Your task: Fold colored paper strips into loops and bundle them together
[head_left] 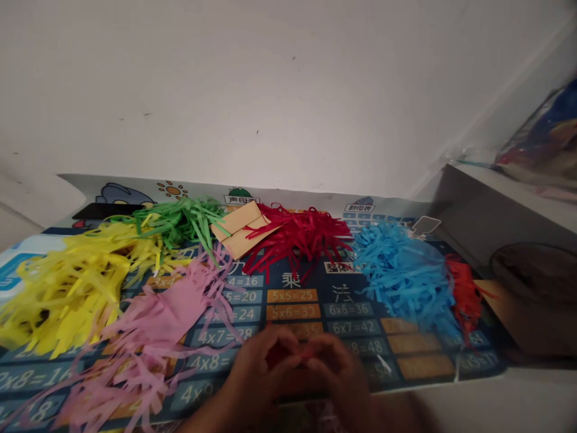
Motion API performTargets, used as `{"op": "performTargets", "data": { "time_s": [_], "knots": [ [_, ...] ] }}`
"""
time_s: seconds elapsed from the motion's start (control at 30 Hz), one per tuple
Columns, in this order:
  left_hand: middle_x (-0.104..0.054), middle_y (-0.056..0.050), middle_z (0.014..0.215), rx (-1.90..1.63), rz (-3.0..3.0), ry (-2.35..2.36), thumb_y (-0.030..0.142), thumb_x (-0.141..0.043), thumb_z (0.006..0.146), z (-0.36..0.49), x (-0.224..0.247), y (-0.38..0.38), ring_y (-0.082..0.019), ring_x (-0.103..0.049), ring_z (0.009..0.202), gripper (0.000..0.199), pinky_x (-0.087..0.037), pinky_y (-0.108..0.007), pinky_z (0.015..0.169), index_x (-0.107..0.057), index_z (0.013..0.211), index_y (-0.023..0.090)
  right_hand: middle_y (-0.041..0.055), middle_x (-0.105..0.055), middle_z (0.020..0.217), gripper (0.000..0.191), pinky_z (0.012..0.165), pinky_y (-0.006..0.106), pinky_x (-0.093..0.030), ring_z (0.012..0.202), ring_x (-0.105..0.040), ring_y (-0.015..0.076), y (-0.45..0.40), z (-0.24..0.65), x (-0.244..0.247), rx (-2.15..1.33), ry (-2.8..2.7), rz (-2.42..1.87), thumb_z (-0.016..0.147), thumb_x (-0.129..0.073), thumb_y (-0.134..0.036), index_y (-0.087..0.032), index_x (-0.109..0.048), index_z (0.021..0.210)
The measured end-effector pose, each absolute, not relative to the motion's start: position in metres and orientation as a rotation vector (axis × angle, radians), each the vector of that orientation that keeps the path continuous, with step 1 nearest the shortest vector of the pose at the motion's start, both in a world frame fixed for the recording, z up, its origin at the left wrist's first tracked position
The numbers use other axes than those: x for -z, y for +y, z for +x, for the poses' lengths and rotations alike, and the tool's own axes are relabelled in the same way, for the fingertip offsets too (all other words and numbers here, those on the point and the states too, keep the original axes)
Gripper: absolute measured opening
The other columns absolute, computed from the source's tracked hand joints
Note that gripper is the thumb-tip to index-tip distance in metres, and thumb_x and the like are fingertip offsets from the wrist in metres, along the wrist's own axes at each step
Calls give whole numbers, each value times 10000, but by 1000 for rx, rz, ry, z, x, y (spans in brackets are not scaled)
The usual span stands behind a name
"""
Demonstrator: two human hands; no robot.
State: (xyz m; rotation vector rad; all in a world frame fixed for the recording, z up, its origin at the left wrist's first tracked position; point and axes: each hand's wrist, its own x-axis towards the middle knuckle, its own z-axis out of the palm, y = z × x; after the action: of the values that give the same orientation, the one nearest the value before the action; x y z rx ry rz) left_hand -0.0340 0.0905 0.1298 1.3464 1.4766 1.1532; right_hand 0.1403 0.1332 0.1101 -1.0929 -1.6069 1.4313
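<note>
At the front middle, my left hand (265, 367) and my right hand (336, 367) meet fingertip to fingertip. Both are pinched on a small red piece (306, 352), blurred and mostly hidden by the fingers. Beyond them on the printed mat lies a dark red paper-strip tassel (302, 234). Left of the hands are pink strips (166, 313), with yellow strips (85, 276) and green strips (189, 222) farther off. To the right lie blue strips (406, 270) and a small bright red bundle (466, 294).
A folded tan paper (243, 231) lies between the green and dark red strips. The times-table mat (293, 294) covers the table against a white wall. A dark round object (532, 270) and a shelf (518, 198) stand at the right.
</note>
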Motion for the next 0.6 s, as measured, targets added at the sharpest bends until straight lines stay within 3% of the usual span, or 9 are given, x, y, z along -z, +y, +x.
{"op": "performTargets", "data": {
  "time_s": [0.17,0.37,0.6],
  "knots": [
    [-679,-23,857,-1142,1593,1409,220,-703,743,-36,-133,91,-179,-636,814,89,-456,-253,735,-708,831,214,7,-716,739,81,678,230,-477,713,-655,173,134,143,-115,-1208,-1775,-1081,775,-661,-231,-235,-722,722],
    [-687,-13,803,-1105,1771,1463,194,-666,806,-34,-131,88,-172,-640,775,34,-468,-245,678,-691,800,217,-12,-718,743,98,647,192,-483,700,-664,151,129,144,-118,-1031,-1822,-1025,795,-636,-205,-241,-707,738],
    [-697,-13,856,-1285,2079,1489,171,-629,828,-31,-130,82,-184,-638,820,76,-470,-361,881,-634,887,218,-21,-695,721,96,622,180,-484,667,-651,133,123,146,-122,-837,-1816,-1001,819,-620,-220,-236,-685,750]
  ]
}}
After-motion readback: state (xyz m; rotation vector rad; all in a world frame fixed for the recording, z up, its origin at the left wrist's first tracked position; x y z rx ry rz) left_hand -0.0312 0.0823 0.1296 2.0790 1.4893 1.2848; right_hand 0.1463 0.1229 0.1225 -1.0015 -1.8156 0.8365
